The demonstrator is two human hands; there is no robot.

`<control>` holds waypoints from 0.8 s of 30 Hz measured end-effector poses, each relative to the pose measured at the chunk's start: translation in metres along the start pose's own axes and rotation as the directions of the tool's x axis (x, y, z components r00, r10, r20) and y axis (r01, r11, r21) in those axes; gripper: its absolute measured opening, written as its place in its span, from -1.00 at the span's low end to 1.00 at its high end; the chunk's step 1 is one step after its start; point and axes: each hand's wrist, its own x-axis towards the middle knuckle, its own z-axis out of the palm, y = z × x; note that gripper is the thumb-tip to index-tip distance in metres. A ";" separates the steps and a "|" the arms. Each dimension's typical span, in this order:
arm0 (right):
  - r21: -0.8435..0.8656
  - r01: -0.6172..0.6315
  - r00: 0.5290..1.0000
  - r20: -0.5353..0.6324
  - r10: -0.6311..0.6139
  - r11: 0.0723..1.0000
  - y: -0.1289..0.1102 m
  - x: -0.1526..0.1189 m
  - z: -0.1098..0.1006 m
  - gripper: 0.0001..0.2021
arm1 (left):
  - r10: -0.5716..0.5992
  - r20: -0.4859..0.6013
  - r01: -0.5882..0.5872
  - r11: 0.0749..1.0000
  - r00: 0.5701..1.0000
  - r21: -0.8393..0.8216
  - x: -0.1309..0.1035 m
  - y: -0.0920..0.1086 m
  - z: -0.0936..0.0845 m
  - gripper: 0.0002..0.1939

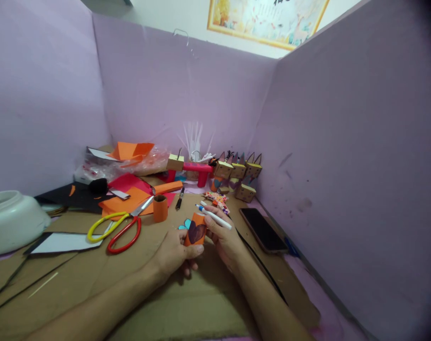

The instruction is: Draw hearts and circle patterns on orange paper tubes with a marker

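Observation:
Low over the cardboard mat (158, 308), my left hand (175, 248) is closed around a small orange paper tube (200, 219). A dark heart (196, 233) is on the tube's front, and light blue rounded paper pieces (184, 224) stick out at its left side. My right hand (225, 235) grips a white pen (219, 219) with a blue end, pointing up and left above the tube; its fingers also reach the tube's right side. To the left stands another orange tube (160, 211), beside scissors (133, 219) with yellow and red handles, blades apart.
A phone (264, 230) lies at right near the purple wall (343, 166). Behind are several box heads with pointed ears (238, 170) and a pink stand (197, 167). A black marker (180, 199), orange sheets (128, 202) and a white pot (14, 225) lie leftward.

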 end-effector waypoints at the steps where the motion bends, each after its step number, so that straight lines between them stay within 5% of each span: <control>1: -0.047 0.039 0.998 -0.042 -0.041 0.998 -0.003 -0.001 -0.002 -0.67 | -0.021 0.011 0.021 0.999 1.000 -0.037 0.000 -0.001 0.000 -0.64; 5: -0.150 0.235 0.927 -0.263 -0.268 0.960 -0.012 -0.011 -0.018 -0.63 | -0.075 0.046 0.080 0.991 0.996 -0.107 0.002 -0.003 -0.002 -0.70; 8: -0.248 0.341 0.864 -0.297 -0.407 0.907 -0.011 -0.028 -0.030 -0.61 | -0.103 0.053 0.108 0.989 0.993 -0.102 0.003 -0.002 -0.002 -0.72; 11: -0.489 0.397 0.811 -0.210 -0.546 0.777 -0.006 -0.046 -0.031 -0.68 | -0.141 0.058 0.146 0.985 0.988 -0.097 0.003 -0.001 -0.002 -0.72; 15: -0.759 0.429 0.780 0.037 -0.625 0.490 -0.005 -0.059 -0.021 -0.85 | -0.155 0.059 0.160 0.983 0.986 -0.091 0.003 0.000 -0.002 -0.72; 24: -0.865 0.451 0.701 0.188 -0.688 0.222 -0.006 -0.058 -0.019 -0.86 | -0.151 0.017 0.151 0.986 0.988 -0.063 0.004 -0.002 0.000 -0.75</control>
